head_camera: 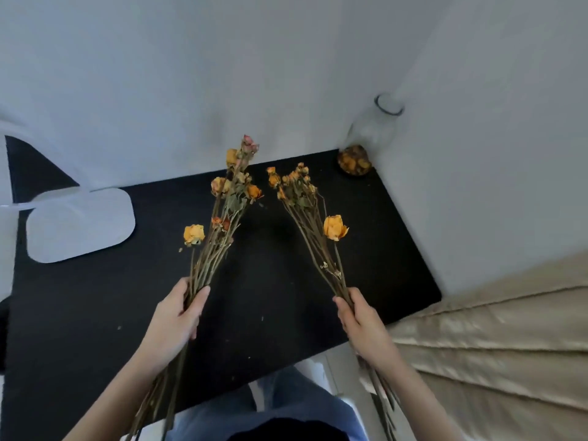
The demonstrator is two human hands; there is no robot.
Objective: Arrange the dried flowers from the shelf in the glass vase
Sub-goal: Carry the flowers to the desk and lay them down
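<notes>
My left hand [178, 313] grips a bunch of dried flowers [232, 189] by the stems, its orange and pink heads tilting up and right. A second bunch of dried flowers [299, 186], heads tilting up and left, is gripped in my right hand [359, 316]. Both bunches hang above the black shelf top [270, 281], and their long stems trail down past my wrists. The clear glass vase [375, 128] stands in the far right corner against the wall, with dried petals showing at its bottom [354, 160].
A flat white rounded plate-like base [79, 224] lies on the shelf at the left. White walls close the back and right sides. Beige folded fabric [493, 345] lies at the lower right. My legs in jeans [286, 402] show below the shelf edge.
</notes>
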